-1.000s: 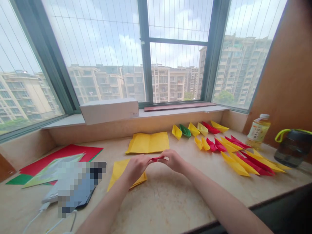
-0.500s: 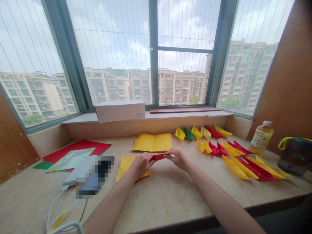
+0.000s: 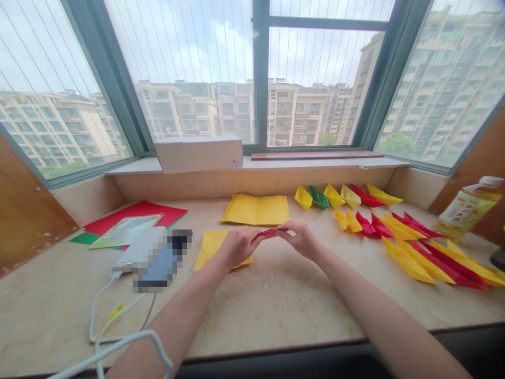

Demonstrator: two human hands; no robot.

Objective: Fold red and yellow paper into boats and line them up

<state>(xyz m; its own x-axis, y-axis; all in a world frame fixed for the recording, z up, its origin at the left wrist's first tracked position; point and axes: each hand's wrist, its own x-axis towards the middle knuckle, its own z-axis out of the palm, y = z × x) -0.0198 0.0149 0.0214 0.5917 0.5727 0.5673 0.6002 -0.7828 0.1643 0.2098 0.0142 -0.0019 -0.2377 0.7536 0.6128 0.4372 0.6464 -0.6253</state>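
A small folded red paper point(image 3: 270, 232) is pinched between my two hands over the middle of the counter. My left hand point(image 3: 239, 245) is closed on its left end, and my right hand point(image 3: 299, 238) grips the right end with thumb and fingers. Much of the red paper is covered by the fingers, so its exact shape cannot be made out. Under and beside my left hand lies a yellow paper sheet point(image 3: 211, 247). Just beyond both hands, a creased yellow sheet point(image 3: 256, 210) lies spread on the counter point(image 3: 272, 310).
Several folded paper boats point(image 3: 408, 263) in yellow, red and green stand to the right, near a drink bottle point(image 3: 465, 210). At left are red sheets point(image 3: 138, 213), a white power bank point(image 3: 138, 247), a pixelated phone point(image 3: 161, 263) and cables point(image 3: 118, 347). A white box point(image 3: 199, 156) rests on the sill.
The view has tilted down and shifted, so the paper boats and bottle appear farther right. Both hands still hold the red paper at nearly the same place over the counter.
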